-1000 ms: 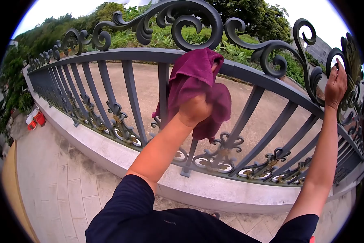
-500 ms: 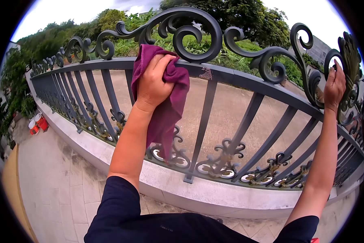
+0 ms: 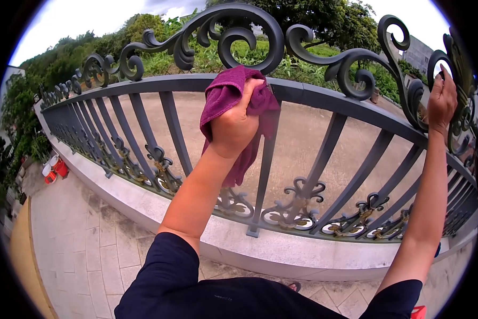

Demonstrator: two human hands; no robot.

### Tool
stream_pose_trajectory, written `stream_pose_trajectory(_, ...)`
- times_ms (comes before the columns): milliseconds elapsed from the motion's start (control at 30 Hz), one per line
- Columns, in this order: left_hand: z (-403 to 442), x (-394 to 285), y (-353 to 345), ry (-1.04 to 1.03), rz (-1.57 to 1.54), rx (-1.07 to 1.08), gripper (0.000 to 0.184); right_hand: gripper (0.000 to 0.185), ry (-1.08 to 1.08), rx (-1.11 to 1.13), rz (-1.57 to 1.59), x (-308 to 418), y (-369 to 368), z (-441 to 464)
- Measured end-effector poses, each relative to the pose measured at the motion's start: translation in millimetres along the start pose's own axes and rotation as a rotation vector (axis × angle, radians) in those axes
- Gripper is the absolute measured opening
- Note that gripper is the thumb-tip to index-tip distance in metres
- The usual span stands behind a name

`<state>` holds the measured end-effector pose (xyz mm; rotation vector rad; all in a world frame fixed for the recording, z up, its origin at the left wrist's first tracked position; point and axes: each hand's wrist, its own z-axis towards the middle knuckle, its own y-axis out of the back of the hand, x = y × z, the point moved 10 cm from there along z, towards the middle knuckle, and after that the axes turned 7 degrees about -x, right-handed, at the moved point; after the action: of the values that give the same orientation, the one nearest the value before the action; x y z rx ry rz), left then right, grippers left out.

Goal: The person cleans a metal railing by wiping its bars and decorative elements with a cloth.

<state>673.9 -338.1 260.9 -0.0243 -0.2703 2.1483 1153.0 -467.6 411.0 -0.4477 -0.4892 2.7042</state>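
Observation:
A purple cloth is bunched in my left hand, whose fingers are closed round it. The cloth lies against the top rail of the dark metal fence, just below the large scroll, and its loose end hangs down in front of the bars. At the right, my right hand is raised against the curled ironwork, its fingers stretched upward beside a ring-shaped scroll. I see no object held in it.
A pale stone ledge runs under the fence, with paving on the near side. Red and white buckets stand at the far left. Something red shows at the bottom right. Trees and plants grow beyond the fence.
My left hand and the cloth swung left along the rail, then came back partway to the right. My right hand keeps its place on the ironwork.

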Motion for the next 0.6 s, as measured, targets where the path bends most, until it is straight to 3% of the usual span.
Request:
stream_pose_trajectory(67,-6,-16,-8,-0.018,-0.046,0.01,0.041,0.035,0.0,-0.006,0.013,1,3,1)
stream_pose_trajectory(133,-16,-32,-14,-0.029,-0.137,0.061,0.059,0.035,0.008,-0.004,0.027,4,4,3)
stream_pose_trajectory(200,-27,-39,-13,0.025,-0.327,0.133,0.061,0.035,0.025,0.008,0.045,7,6,4)
stream_pose_trajectory(267,-40,-40,-6,-0.056,-0.358,0.181,0.065,0.036,0.021,0.027,0.058,8,6,5)
stream_pose_trajectory(400,-49,0,30,-0.058,-0.217,0.084,0.067,0.036,0.017,0.037,0.074,11,12,7)
stream_pose_trajectory(433,-56,20,35,-0.054,-0.171,0.064,0.076,0.036,0.009,0.038,0.066,11,12,6)
stream_pose_trajectory(467,-55,42,34,0.009,-0.198,0.043,0.083,0.036,0.002,0.042,0.061,11,10,5)
stream_pose_trajectory(533,-50,75,36,0.2,-0.204,-0.061,0.075,0.036,-0.016,0.039,0.03,5,5,1)
stream_pose_trajectory(600,-57,80,28,0.132,0.203,-0.017,0.07,0.035,-0.017,0.024,0.003,1,1,0)
